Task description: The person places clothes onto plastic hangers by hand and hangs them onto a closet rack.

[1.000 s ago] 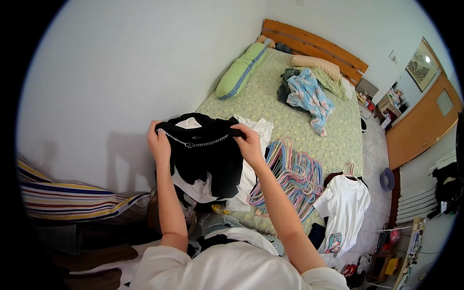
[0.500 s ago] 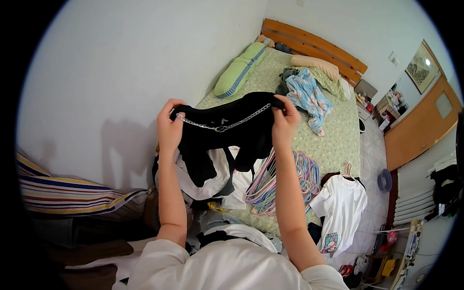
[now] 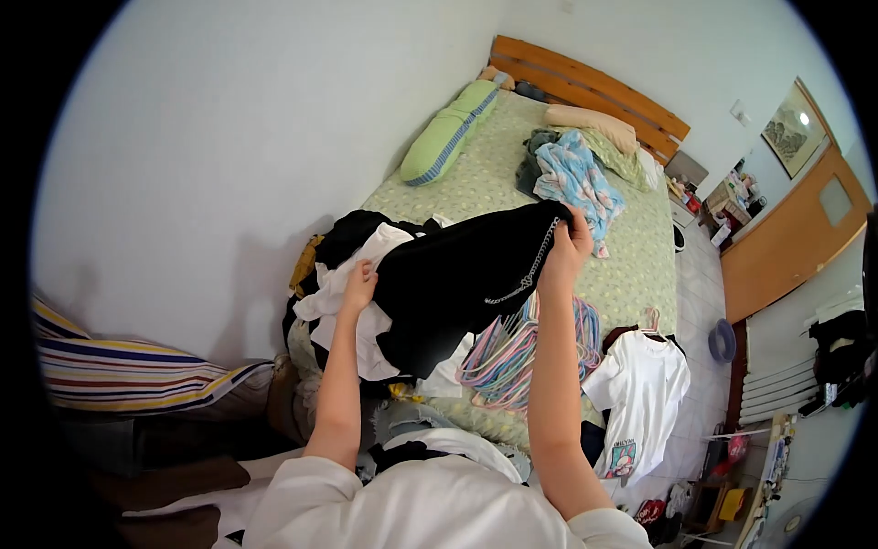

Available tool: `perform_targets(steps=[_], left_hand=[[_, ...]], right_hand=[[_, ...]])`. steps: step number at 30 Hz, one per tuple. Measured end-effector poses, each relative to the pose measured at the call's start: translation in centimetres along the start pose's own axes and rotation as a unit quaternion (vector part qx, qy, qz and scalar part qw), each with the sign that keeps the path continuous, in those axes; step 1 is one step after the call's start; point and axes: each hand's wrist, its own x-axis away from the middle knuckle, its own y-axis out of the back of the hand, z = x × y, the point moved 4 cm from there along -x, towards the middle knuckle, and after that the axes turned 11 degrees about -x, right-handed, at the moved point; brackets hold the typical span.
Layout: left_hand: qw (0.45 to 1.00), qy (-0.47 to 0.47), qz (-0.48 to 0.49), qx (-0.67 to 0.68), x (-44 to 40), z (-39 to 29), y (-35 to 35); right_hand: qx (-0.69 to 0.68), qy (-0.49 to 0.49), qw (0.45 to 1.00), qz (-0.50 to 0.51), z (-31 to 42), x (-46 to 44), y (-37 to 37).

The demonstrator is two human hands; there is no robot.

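Note:
A black garment [image 3: 457, 265] with a silver chain [image 3: 526, 282] along one edge is held up over the near part of the bed; its exact kind is not clear. My right hand [image 3: 567, 252] grips its upper right corner, close to one end of the chain. At the garment's left side, my left hand [image 3: 360, 285] has its fingers curled at the edge, seemingly pinching the cloth. White clothes [image 3: 347, 320] lie in a heap behind and below the left hand. Beneath the black garment, a pile of colourful hangers [image 3: 512, 357] shows in part.
A white T-shirt [image 3: 640, 384] on a hanger lies at the bed's right edge. Farther up the bed [image 3: 485, 165] are a green bolster [image 3: 450, 135] and a blue patterned cloth [image 3: 578, 178]. A wall runs along the left. On the floor at right stands a purple basin [image 3: 722, 340].
My left hand has left the garment's top edge and moved down to its left side. The right hand has risen slightly to the right, and the garment has turned, its chain now slanting on the right.

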Motion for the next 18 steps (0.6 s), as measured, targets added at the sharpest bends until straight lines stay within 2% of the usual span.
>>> perform_targets(steps=[2,5,7,11,14,16,17,18], left_hand=[[0.998,0.007,-0.066,0.002,-0.3,0.5,-1.0],[0.994,-0.052,-0.087,-0.044,-1.3,-0.8,-1.0],[0.996,-0.03,-0.054,-0.068,-2.7,-0.4,-1.2],[0.991,0.001,-0.02,-0.133,-5.2,1.7,-1.4],[0.989,0.017,0.02,-0.148,-5.8,3.2,-1.8],[0.986,0.039,0.058,-0.154,-5.7,3.7,-2.0],[0.981,0.046,0.082,-0.169,-5.6,3.9,-2.2],[0.975,0.061,0.101,-0.189,-5.7,4.1,-2.5]], right_hand=[[-0.023,0.001,1.0,-0.002,0.4,0.5,0.6],[-0.059,0.032,0.998,-0.018,1.8,1.3,0.5],[-0.1,0.059,0.992,-0.042,2.7,1.5,0.4],[-0.193,0.117,0.974,-0.013,7.7,1.5,-0.4],[-0.253,0.153,0.955,0.011,10.7,0.3,1.7],[-0.207,0.179,0.958,-0.088,13.3,0.2,3.1],[-0.258,0.155,0.947,0.109,14.3,-0.6,4.1],[-0.278,0.093,0.946,0.139,16.3,1.3,1.1]])
